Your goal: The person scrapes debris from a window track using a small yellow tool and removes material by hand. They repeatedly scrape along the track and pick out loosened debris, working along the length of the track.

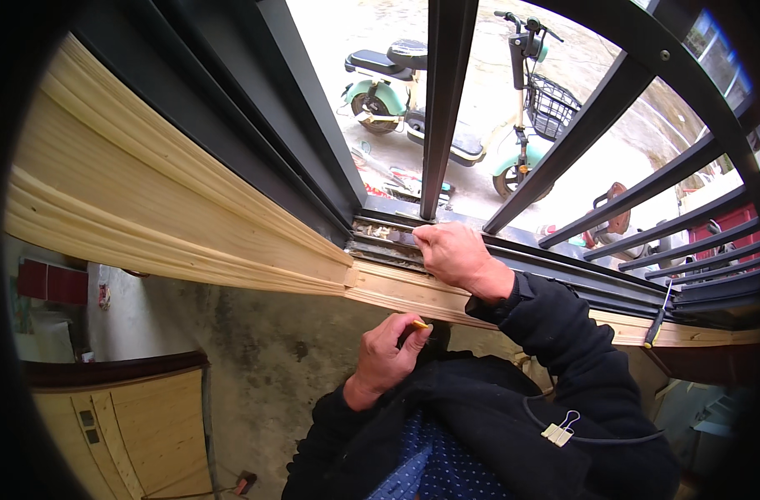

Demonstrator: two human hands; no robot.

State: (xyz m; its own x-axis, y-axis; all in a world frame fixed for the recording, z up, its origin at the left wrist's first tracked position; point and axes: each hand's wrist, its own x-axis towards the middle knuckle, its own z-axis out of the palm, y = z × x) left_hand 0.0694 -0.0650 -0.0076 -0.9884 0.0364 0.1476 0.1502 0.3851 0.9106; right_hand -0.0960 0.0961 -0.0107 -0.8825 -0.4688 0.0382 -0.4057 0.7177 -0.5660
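Note:
My right hand (452, 253) is closed around a small flat metal blade (402, 237), mostly hidden by the fingers. The blade lies low in the dark metal window track (386, 255), its end against pale crumbly debris (372, 231) at the track's left corner. Nearer my body, my left hand (385, 353) pinches a small yellow object (421, 324) between thumb and forefinger; what it is I cannot tell. Beneath my right hand runs the wooden sill trim (405, 289). A screwdriver (655, 328) with a black and yellow handle leans on the sill at the right.
Dark metal window bars (445, 112) rise beyond the track, with a mint-green electric scooter (442, 134) outside. Wide wooden casing (167, 200) borders the left side. A wooden panel (161, 431) stands lower left. A binder clip (561, 429) holds a cable at my jacket.

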